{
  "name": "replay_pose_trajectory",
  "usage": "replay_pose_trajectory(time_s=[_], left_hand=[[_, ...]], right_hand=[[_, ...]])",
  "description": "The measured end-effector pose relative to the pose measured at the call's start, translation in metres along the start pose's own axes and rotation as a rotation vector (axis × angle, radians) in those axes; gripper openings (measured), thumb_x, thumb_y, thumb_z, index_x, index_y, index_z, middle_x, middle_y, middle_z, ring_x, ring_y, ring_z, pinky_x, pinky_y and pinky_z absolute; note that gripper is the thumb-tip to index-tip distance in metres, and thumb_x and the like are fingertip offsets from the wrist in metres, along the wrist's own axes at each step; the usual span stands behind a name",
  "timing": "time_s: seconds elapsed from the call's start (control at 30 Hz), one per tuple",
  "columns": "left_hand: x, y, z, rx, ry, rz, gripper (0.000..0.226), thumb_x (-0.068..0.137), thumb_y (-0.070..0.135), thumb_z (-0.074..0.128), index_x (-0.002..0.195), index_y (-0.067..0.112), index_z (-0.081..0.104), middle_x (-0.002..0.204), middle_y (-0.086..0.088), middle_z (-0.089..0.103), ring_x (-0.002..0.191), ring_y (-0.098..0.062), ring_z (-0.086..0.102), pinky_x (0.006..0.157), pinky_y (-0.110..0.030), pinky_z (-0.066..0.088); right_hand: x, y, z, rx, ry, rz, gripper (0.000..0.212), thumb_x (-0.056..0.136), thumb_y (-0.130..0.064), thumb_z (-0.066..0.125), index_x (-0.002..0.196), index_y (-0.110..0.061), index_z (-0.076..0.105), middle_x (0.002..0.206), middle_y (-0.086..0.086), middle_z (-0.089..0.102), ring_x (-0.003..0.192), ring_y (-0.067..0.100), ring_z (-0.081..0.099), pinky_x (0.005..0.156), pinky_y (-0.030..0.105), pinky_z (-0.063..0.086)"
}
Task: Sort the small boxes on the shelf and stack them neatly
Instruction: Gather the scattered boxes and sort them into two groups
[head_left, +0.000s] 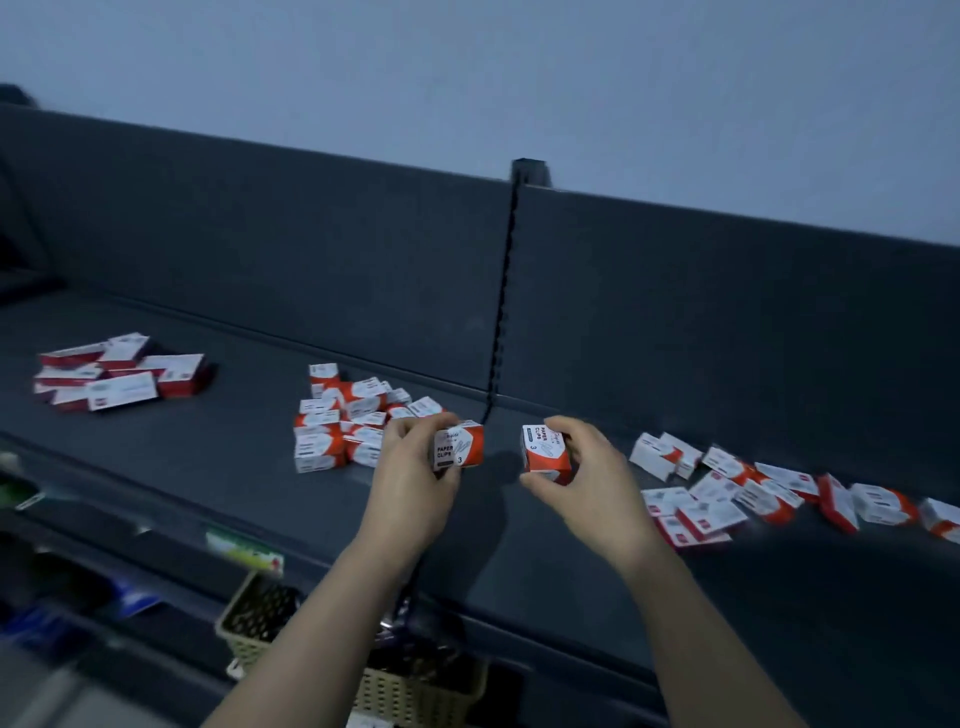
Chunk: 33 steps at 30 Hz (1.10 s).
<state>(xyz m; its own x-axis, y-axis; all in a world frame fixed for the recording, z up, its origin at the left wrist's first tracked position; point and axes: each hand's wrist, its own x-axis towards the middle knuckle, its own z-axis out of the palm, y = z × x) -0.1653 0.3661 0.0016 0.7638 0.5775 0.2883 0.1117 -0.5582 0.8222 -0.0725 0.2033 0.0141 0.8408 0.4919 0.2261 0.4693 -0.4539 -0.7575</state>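
Grip of left hand (410, 470) clamped on paper clip box (460, 448); grip of right hand (595, 480) clamped on second box (545, 451). Loosening could drop either into the unsorted pile (332, 434).

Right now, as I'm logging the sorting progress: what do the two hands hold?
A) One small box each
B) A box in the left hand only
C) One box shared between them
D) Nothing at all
A: the left hand grips one paper-clip box and the right hand grips a second box, with a gap between the two.
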Motion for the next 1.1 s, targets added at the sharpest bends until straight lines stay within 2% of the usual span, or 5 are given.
replay_pose_trajectory(time_s=[0.07,0.2,0.4,0.77,1.1], left_hand=[[0.007,-0.021,-0.030,0.032,0.020,-0.014,0.046,0.084,0.008,0.067,0.125,0.024,0.056,0.115,0.007,0.040,0.089,-0.002,0.048,0.075,0.002,0.035],[0.023,-0.058,-0.084,0.097,0.043,-0.060,0.047,0.084,0.015,0.069,0.127,0.023,0.054,0.122,0.001,0.043,0.097,-0.013,0.053,0.085,-0.017,0.039],[0.053,-0.101,-0.131,0.204,0.000,-0.108,0.038,0.085,0.020,0.067,0.119,0.017,0.051,0.109,-0.001,0.053,0.098,-0.019,0.053,0.078,-0.027,0.040],[0.118,-0.137,-0.119,0.216,-0.068,-0.197,0.026,0.088,0.030,0.062,0.107,0.018,0.048,0.105,-0.001,0.060,0.093,-0.020,0.059,0.078,-0.041,0.053],[0.166,-0.145,-0.089,0.311,-0.092,-0.214,0.025,0.090,0.028,0.060,0.105,0.013,0.048,0.099,-0.005,0.061,0.085,-0.022,0.059,0.070,-0.038,0.051]], right_hand=[[0.007,-0.021,0.028,0.025,-0.023,-0.001,0.046,0.075,-0.021,0.076,0.113,-0.035,0.053,0.111,-0.016,0.057,0.096,-0.001,0.058,0.083,0.020,0.050],[0.021,-0.054,0.079,0.044,-0.060,0.025,0.044,0.076,-0.020,0.075,0.105,-0.040,0.049,0.106,-0.013,0.062,0.092,0.001,0.061,0.079,0.022,0.051],[0.047,-0.073,0.133,0.002,-0.081,0.052,0.055,0.078,-0.021,0.074,0.127,-0.025,0.051,0.116,-0.009,0.060,0.099,0.005,0.060,0.087,0.027,0.051],[0.096,-0.061,0.163,-0.053,-0.101,0.120,0.054,0.081,-0.018,0.072,0.130,-0.018,0.049,0.113,-0.007,0.057,0.093,0.005,0.059,0.079,0.021,0.049],[0.131,-0.046,0.175,-0.104,-0.110,0.081,0.057,0.080,-0.029,0.071,0.132,-0.020,0.048,0.123,-0.007,0.053,0.106,0.009,0.056,0.091,0.031,0.050]])
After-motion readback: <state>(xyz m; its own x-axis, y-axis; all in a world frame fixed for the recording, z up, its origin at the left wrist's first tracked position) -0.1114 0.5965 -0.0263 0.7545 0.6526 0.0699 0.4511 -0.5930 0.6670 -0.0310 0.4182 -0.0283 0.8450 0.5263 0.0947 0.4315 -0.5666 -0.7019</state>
